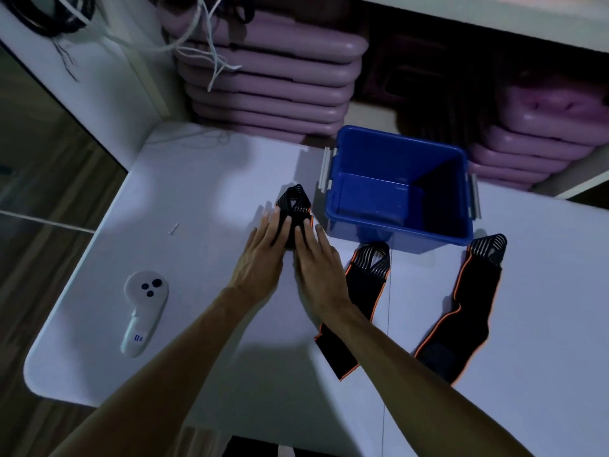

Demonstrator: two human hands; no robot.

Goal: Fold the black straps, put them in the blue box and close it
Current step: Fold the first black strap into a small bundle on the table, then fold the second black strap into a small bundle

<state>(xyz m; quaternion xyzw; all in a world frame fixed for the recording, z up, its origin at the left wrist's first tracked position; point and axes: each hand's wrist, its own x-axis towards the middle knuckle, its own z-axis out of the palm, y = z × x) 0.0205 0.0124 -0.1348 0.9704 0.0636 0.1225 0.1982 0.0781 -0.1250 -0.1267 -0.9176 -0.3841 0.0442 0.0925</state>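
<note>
Three black straps (pixel 294 211) (pixel 362 291) (pixel 461 308), one blue box (pixel 398 189), one white controller (pixel 145 308), perhaps.

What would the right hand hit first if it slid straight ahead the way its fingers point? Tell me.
The right hand points up-table over the folded strap. Straight ahead is bare table; the blue box sits just to its right, probably missed, though depth is unclear.

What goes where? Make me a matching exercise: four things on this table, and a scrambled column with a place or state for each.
Things:
1. folded strap
2. blue box
3. controller
4. rightmost strap

Places or states:
A. open and empty, no lid on it
B. lying unfolded, right of the box's near corner
C. pressed under both hands' fingers
D. alone on the table's left side

Pairs: 1-C, 2-A, 3-D, 4-B
</note>
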